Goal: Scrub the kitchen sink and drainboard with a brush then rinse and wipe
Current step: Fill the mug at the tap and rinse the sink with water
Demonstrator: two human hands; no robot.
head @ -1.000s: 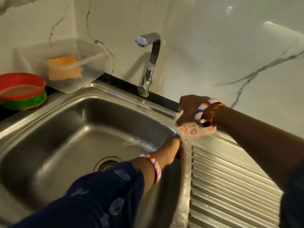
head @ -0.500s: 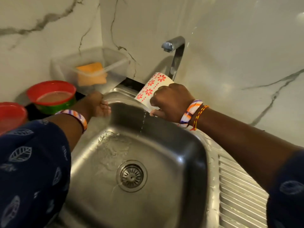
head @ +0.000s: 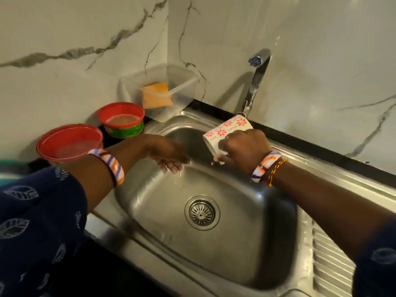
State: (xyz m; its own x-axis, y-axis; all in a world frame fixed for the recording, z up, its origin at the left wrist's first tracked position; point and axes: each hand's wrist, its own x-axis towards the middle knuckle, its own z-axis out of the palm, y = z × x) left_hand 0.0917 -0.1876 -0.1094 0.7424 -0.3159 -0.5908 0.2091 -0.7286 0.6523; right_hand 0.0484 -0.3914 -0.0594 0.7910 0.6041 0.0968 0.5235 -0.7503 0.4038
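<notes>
A steel sink (head: pixel 240 264) fills the middle of the view, wet inside, with a round drain (head: pixel 202 212) at its bottom. The ribbed drainboard (head: pixel 330 264) runs off to the right. My right hand (head: pixel 242 147) grips a white cup with red flowers (head: pixel 225 130), tipped over the basin's back part; a few drops hang under it. My left hand (head: pixel 169 155) hovers over the basin's left side with wet fingers hanging down, holding nothing. No brush is visible.
A chrome tap (head: pixel 257 78) rises behind the sink, with no water running from it. At the back left stand a clear tub with an orange sponge (head: pixel 157 97), a red-and-green bowl of brownish liquid (head: pixel 121 120) and a red bowl (head: pixel 69 142). Marble walls close the back.
My left hand has left the sink's left rim and now hangs over the basin. The cup has tipped lower and the poured stream has dwindled to drops. The view has shifted left.
</notes>
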